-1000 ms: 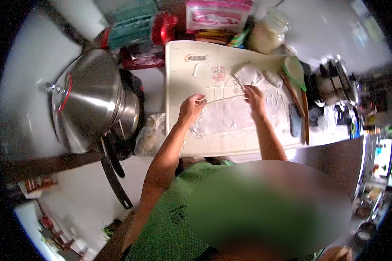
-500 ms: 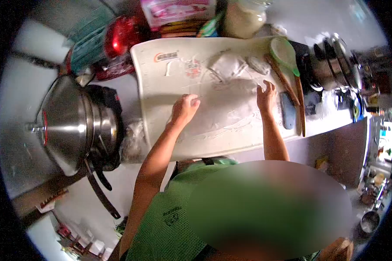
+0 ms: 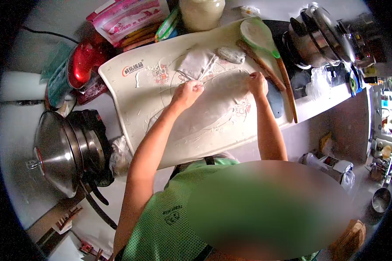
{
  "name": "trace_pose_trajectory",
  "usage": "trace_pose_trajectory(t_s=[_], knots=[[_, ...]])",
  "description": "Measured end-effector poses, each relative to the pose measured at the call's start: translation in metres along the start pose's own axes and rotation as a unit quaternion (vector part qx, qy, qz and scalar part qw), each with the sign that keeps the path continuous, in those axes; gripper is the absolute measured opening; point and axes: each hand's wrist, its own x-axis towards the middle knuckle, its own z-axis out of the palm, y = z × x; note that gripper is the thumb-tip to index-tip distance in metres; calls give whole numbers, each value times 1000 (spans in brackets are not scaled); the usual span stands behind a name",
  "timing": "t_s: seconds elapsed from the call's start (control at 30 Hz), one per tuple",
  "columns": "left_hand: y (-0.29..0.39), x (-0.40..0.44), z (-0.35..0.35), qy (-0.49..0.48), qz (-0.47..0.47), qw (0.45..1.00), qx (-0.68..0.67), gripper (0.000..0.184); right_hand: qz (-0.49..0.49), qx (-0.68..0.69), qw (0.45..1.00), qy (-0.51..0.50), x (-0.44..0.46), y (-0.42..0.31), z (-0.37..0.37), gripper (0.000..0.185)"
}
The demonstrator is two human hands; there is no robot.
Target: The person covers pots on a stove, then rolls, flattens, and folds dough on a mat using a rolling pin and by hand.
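Observation:
A thin pale sheet of rolled-out dough point(image 3: 217, 102) lies on the white board point(image 3: 133, 98). At the sheet's far left edge, my left hand point(image 3: 188, 94) is closed, thumb and fingers pinching the dough. My right hand point(image 3: 258, 84) pinches the far right edge. Between the hands the dough's far edge looks slightly raised. Just beyond my left hand is a folded square of dough point(image 3: 198, 64). A small floury lump point(image 3: 231, 55) sits to its right.
Right of the dough lie a wooden rolling pin point(image 3: 263, 65), a green-rimmed strainer point(image 3: 259, 35) with a long handle and a blue-grey scraper point(image 3: 275, 101). A lidded steel pan point(image 3: 59, 152) stands at left. A jar point(image 3: 201, 13) and a pink bag point(image 3: 128, 19) stand behind.
Both hands had fingers apart over the dough; now they are closed on its far edge. The camera view has shifted, turning the board in the picture.

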Motion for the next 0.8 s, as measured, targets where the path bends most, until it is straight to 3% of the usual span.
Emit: trace_pose_trajectory(t_s=[0.07,0.13,0.23,0.33,0.37,0.4,0.47,0.5,0.57,0.6,0.67,0.8], knots=[[11,7,-5,-15,-7,999,37,32,-41,-1,995,-93,8,3,-5,30],[20,15,-8,-38,-4,998,41,34,-28,26,997,-71,3,-2,-7,26],[16,36,-6,-76,-11,996,-44,46,-187,211,958,-56,-23,-19,-37,15],[18,63,-2,-112,63,987,-96,61,-169,497,831,-187,-23,-20,-37,13],[25,71,-5,-175,18,965,-197,74,-185,472,840,-196,-23,-25,-45,11],[29,80,-8,-202,7,955,-218,76,-199,445,848,-206,-27,-34,-55,9],[53,83,-23,-280,-23,924,-261,73,-150,500,811,-265,-39,-57,-80,10],[26,99,-18,-327,-67,902,-274,80,-149,517,797,-273,-39,-61,-84,10],[34,98,-31,-490,-36,807,-327,75,-174,540,768,-298,-33,-67,-90,9],[27,99,-30,-509,-80,781,-352,72,-163,532,773,-305,-33,-72,-97,9],[27,97,-38,-516,-84,807,-275,63,-179,502,794,-293,-34,-81,-116,10],[37,90,-53,-469,-77,830,-292,57,-220,459,814,-278,-31,-82,-133,12]])
